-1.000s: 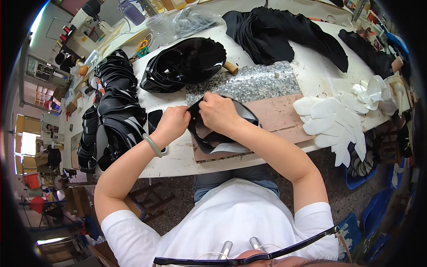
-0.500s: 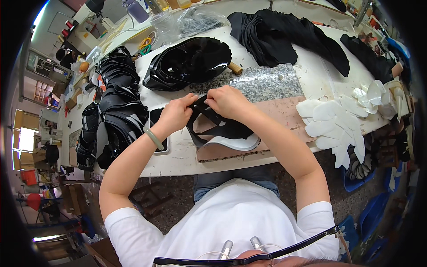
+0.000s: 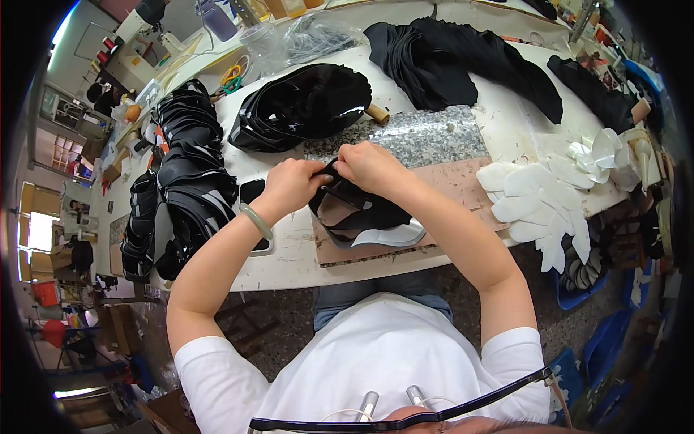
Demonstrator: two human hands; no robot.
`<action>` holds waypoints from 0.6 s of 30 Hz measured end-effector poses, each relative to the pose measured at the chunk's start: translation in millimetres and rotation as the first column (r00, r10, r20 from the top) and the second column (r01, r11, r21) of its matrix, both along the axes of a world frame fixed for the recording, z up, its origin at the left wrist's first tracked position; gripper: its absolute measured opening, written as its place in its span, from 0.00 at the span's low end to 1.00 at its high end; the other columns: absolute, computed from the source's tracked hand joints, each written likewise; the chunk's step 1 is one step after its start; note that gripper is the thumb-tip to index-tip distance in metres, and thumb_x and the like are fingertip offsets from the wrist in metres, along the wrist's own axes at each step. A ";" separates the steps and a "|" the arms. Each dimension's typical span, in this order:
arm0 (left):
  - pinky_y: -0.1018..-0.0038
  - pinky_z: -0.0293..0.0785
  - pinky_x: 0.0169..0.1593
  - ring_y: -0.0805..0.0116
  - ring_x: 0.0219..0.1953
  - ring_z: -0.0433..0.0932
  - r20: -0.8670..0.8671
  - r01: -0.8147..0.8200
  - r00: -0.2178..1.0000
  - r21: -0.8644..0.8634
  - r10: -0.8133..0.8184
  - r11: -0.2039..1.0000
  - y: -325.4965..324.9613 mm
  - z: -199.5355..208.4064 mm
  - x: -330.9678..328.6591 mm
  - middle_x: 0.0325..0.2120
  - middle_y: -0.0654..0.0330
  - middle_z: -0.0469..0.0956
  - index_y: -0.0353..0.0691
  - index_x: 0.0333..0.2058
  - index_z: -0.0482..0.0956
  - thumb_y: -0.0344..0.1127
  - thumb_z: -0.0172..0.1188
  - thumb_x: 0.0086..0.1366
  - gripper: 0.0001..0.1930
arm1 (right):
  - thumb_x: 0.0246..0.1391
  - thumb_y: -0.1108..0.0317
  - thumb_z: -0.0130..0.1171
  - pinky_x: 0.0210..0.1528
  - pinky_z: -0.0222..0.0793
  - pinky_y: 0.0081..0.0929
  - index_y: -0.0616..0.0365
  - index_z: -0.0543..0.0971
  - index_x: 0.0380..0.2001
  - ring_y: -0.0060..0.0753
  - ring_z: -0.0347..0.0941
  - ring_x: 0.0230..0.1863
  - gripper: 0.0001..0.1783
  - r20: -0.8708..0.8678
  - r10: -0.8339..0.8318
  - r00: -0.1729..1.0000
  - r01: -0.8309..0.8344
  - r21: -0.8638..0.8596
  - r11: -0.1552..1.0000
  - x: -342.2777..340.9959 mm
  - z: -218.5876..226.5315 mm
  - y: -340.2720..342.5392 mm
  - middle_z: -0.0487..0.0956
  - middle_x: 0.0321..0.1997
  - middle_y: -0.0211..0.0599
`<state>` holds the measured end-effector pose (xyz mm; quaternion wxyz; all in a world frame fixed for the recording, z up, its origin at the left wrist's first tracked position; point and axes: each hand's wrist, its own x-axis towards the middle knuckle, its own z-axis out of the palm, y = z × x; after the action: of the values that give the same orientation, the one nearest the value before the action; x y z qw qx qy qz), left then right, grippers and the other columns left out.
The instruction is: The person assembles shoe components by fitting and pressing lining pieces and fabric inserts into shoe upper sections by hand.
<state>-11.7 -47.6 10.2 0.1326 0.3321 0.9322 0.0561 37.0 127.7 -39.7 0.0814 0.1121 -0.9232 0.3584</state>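
Watching remotely, I see left hand (image 3: pixel 293 186) and right hand (image 3: pixel 369 166), each grip clamped on 1 black piece (image 3: pixel 386 213), long axis slanting far-left to near-right, pale edge (image 3: pixel 390 235) nearest.

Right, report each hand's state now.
Left hand: closed, pinching the black shoe upper at its far edge.
Right hand: closed, pinching that edge beside the left.

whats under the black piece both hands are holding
Under the black piece lies a pinkish-brown board, visible through what looks like an opening in the piece and beyond its edges. Whatever lies directly beneath its solid parts is covered and cannot be seen.
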 end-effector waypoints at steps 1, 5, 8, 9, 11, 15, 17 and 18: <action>0.65 0.74 0.37 0.53 0.32 0.80 0.000 0.005 1.000 0.002 -0.005 1.000 0.4 -2.4 -1.5 0.30 0.54 0.82 0.41 0.39 0.81 0.29 0.54 0.56 0.12 | 0.53 0.62 0.55 0.38 0.73 0.45 0.65 0.76 0.29 0.56 0.77 0.34 0.13 0.001 -0.027 1.000 0.027 0.030 0.999 1.1 0.9 0.0 0.79 0.27 0.54; 0.65 0.74 0.43 0.49 0.39 0.79 -0.064 0.167 0.985 0.165 -0.159 0.972 -3.7 -21.6 -9.7 0.45 0.49 0.77 0.39 0.38 0.81 0.27 0.54 0.57 0.11 | 0.51 0.59 0.59 0.37 0.73 0.42 0.64 0.75 0.30 0.52 0.78 0.34 0.16 -0.007 -0.057 0.998 0.057 0.207 0.977 4.5 8.3 -2.9 0.79 0.27 0.51; 0.65 0.73 0.47 0.47 0.43 0.77 -0.068 0.191 0.981 0.283 -0.179 0.940 -0.8 -24.7 -9.4 0.54 0.47 0.70 0.37 0.41 0.80 0.25 0.53 0.56 0.13 | 0.49 0.58 0.62 0.39 0.73 0.41 0.61 0.78 0.30 0.50 0.78 0.36 0.16 0.061 -0.096 0.993 0.078 0.248 0.966 4.5 11.4 4.3 0.80 0.29 0.48; 0.64 0.73 0.49 0.47 0.45 0.77 -0.037 0.167 0.986 0.273 -0.163 0.947 2.2 -22.2 -7.9 0.57 0.46 0.66 0.36 0.43 0.79 0.24 0.53 0.56 0.15 | 0.49 0.58 0.62 0.39 0.73 0.41 0.61 0.78 0.30 0.50 0.78 0.36 0.16 0.063 -0.096 0.993 0.077 0.249 0.965 4.9 14.5 9.7 0.80 0.29 0.48; 0.66 0.72 0.49 0.46 0.44 0.76 -0.109 0.220 0.975 0.306 -0.195 0.926 7.1 -12.9 -8.7 0.52 0.46 0.72 0.37 0.48 0.77 0.23 0.52 0.55 0.19 | 0.45 0.57 0.65 0.41 0.73 0.42 0.55 0.81 0.30 0.48 0.78 0.37 0.14 0.203 -0.139 0.969 0.107 0.161 0.981 6.1 25.0 21.4 0.81 0.31 0.45; 0.77 0.72 0.44 0.71 0.35 0.77 0.339 -0.022 0.937 0.301 -0.086 0.953 9.8 -15.9 -26.5 0.34 0.55 0.81 0.38 0.51 0.75 0.21 0.51 0.56 0.22 | 0.45 0.57 0.64 0.39 0.72 0.39 0.54 0.83 0.28 0.46 0.78 0.34 0.12 0.177 -0.178 0.968 0.166 0.082 0.983 -1.2 19.2 25.7 0.81 0.27 0.43; 0.80 0.71 0.38 0.80 0.32 0.72 0.439 -0.101 0.897 0.316 -0.050 0.943 9.7 -17.1 -31.8 0.30 0.61 0.80 0.35 0.49 0.77 0.21 0.50 0.55 0.21 | 0.45 0.58 0.64 0.40 0.72 0.38 0.54 0.84 0.28 0.46 0.78 0.34 0.12 0.180 -0.173 0.968 0.165 0.061 0.984 -3.6 16.7 28.9 0.81 0.27 0.43; 0.80 0.69 0.31 0.81 0.27 0.71 0.412 -0.097 0.911 0.293 -0.034 0.951 11.4 -10.3 -27.9 0.27 0.65 0.79 0.34 0.47 0.78 0.21 0.50 0.55 0.20 | 0.45 0.59 0.63 0.40 0.72 0.38 0.54 0.84 0.27 0.46 0.78 0.34 0.11 0.185 -0.163 0.969 0.159 0.039 0.987 -4.0 16.6 30.1 0.81 0.26 0.43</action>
<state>-39.6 -36.1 -0.1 0.2717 0.3141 0.8683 0.2713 33.0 157.7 -23.1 0.0214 0.0036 -0.9371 0.3485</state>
